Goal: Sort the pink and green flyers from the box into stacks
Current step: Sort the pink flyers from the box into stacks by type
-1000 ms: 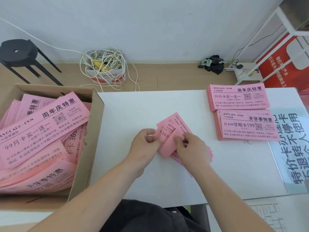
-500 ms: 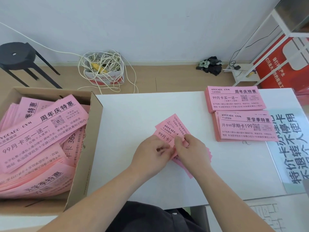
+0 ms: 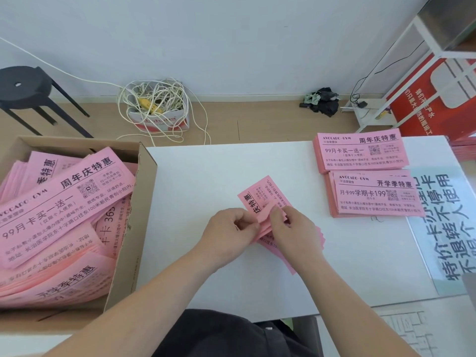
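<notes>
Near mid-counter (image 3: 206, 173), just ahead of the person, both grips hold a small bundle (image 3: 268, 242) of pink flyers. The left grip (image 3: 231, 228) pinches its left edge between thumb and curled fingers. The right grip (image 3: 296, 229) pinches the top flyer (image 3: 260, 198) at its near edge, and the rest of the bundle fans out under that palm. The bundle's long axis runs on a slant from far-left to near-right, so it lies skewed against the two sorted stacks, whose long axes run left to right. Those stacks sit well apart to the right and a little farther back, the far stack (image 3: 360, 150) and the near stack (image 3: 373, 197) lying edge to edge. What shows of the top flyer's heading seems to match the far stack, so it probably belongs there and would need a turn to square it. The right grip is the nearer to both stacks, with only bare counter between and nothing in the way. The box (image 3: 134, 240), heaped with pink flyers, stands at the counter's left edge beside the left forearm, which suits that hand for fetching more. No green flyer shows. A printed sheet (image 3: 443, 228) lies at the near stack's right end, where a sliding flyer might catch.
</notes>
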`<move>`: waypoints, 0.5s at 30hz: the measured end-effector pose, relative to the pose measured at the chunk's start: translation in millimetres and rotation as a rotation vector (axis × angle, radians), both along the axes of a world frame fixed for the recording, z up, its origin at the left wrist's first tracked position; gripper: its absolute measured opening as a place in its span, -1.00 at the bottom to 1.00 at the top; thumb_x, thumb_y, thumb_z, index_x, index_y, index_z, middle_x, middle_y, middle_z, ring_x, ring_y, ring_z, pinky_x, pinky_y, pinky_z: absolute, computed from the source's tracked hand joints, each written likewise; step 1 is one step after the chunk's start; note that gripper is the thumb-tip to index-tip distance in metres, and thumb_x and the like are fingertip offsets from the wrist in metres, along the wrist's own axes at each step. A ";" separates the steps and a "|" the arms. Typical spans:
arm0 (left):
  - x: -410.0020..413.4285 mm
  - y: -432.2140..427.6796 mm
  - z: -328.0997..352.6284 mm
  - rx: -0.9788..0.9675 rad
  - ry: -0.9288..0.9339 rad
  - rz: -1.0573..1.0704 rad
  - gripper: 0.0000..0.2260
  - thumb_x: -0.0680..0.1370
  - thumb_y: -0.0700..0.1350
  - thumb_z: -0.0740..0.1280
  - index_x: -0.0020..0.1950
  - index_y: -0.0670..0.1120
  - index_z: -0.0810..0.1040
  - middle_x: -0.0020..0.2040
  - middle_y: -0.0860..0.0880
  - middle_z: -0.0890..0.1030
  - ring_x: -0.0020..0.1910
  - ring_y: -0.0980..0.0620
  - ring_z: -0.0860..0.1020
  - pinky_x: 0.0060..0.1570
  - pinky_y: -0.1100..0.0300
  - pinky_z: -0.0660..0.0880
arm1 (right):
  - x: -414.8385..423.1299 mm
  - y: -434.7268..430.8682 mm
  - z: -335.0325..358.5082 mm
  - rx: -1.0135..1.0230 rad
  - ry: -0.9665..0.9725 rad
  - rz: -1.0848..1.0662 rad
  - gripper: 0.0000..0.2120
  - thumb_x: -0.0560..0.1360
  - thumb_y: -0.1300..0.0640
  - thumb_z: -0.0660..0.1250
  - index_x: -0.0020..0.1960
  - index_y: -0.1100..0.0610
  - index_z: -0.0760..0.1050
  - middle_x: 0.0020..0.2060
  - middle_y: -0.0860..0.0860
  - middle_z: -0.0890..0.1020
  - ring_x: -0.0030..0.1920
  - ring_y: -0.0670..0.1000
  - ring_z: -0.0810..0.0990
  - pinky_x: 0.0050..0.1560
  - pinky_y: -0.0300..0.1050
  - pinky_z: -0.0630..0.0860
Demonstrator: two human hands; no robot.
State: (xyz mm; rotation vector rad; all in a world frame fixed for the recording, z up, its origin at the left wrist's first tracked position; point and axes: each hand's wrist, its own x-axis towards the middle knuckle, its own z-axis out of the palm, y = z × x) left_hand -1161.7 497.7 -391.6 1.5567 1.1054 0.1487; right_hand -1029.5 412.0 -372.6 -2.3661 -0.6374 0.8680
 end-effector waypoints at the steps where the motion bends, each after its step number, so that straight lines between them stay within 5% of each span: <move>1: -2.9 -2.2 -2.6 0.130 0.060 -0.081 -0.91 0.56 -0.09 0.41 -0.06 0.08 0.71 -0.15 0.13 0.58 -0.28 0.23 0.49 -0.25 0.39 0.37 | -0.5 0.1 2.0 0.013 0.019 -0.014 -0.57 0.65 -0.16 0.16 -0.30 0.05 0.40 -0.39 -0.11 0.52 -0.33 -0.08 0.48 -0.32 -0.17 0.31; 4: -8.7 -8.4 -9.2 0.256 0.068 -0.135 -0.87 0.58 -0.11 0.40 -0.05 0.11 0.70 -0.09 0.14 0.51 -0.18 0.28 0.49 -0.21 0.45 0.34 | -0.5 -1.0 1.8 0.042 0.064 -0.022 -0.45 0.60 -0.37 0.15 -0.26 0.05 0.50 -0.36 -0.11 0.61 -0.28 -0.07 0.58 -0.23 -0.11 0.46; 8: -5.8 -3.8 -8.7 0.069 0.010 0.100 -0.89 0.47 -0.16 0.53 -0.23 0.02 0.70 -0.24 0.12 0.62 -0.35 0.26 0.48 -0.30 0.41 0.36 | -0.1 -2.9 -4.7 0.027 0.036 0.007 -0.47 0.60 -0.36 0.17 -0.16 0.05 0.60 -0.26 -0.11 0.69 -0.16 -0.09 0.64 -0.05 -0.07 0.58; 11: -3.8 6.4 -4.7 -0.103 -0.045 0.202 -0.88 0.43 -0.20 0.57 -0.27 -0.08 0.68 -0.34 0.07 0.66 -0.39 0.17 0.52 -0.33 0.29 0.41 | 1.2 -1.7 -8.5 0.012 -0.001 0.001 -0.48 0.63 -0.28 0.17 -0.18 0.15 0.53 -0.28 -0.03 0.65 -0.20 0.00 0.62 -0.18 -0.05 0.51; 15: -2.5 12.7 -0.6 -0.175 -0.032 0.245 -0.87 0.49 -0.14 0.54 -0.19 -0.16 0.65 -0.23 -0.04 0.72 -0.28 0.10 0.66 -0.31 0.20 0.58 | 3.9 -2.3 -9.5 -0.018 -0.044 0.036 -0.60 0.66 -0.07 0.18 -0.26 0.14 0.33 -0.37 -0.03 0.50 -0.33 0.03 0.46 -0.34 -0.08 0.31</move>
